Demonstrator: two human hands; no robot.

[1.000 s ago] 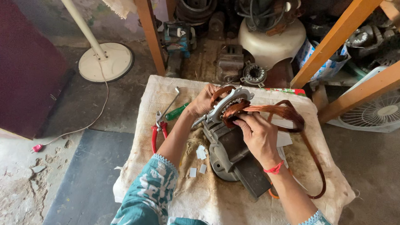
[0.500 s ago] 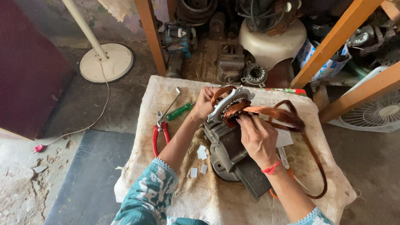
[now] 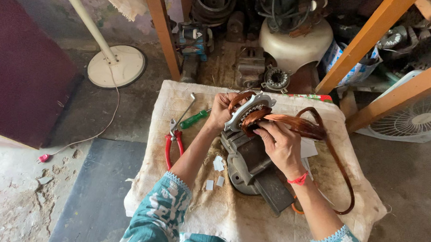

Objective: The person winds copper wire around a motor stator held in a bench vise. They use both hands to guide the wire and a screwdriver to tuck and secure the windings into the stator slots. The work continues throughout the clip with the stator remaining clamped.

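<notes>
Left hand (image 3: 221,111) gripped rim of stator (image 3: 249,113) atop vise (image 3: 252,163) on cloth-covered table (image 3: 230,218). Right hand (image 3: 281,144) pressed copper coil (image 3: 293,123) into stator, fingers seemingly pinching wire. Pliers (image 3: 173,141) lay nearby.

This is a small motor and fan repair workshop, set up low on a rough, cracked concrete floor (image 3: 23,195). At the centre of the frame a stained cloth (image 3: 249,224) serves as the bench, with red-handled pliers (image 3: 172,145), a green-handled screwdriver (image 3: 194,119), a grey vise (image 3: 254,166) and loops of copper winding wire (image 3: 316,132) on it. Along the top of the frame, old motor parts (image 3: 275,79) and a cream housing (image 3: 296,42) sit among orange wooden posts (image 3: 361,50), a pedestal fan base (image 3: 116,66) stands at upper left and a white fan grille (image 3: 414,120) lies at right.
</notes>
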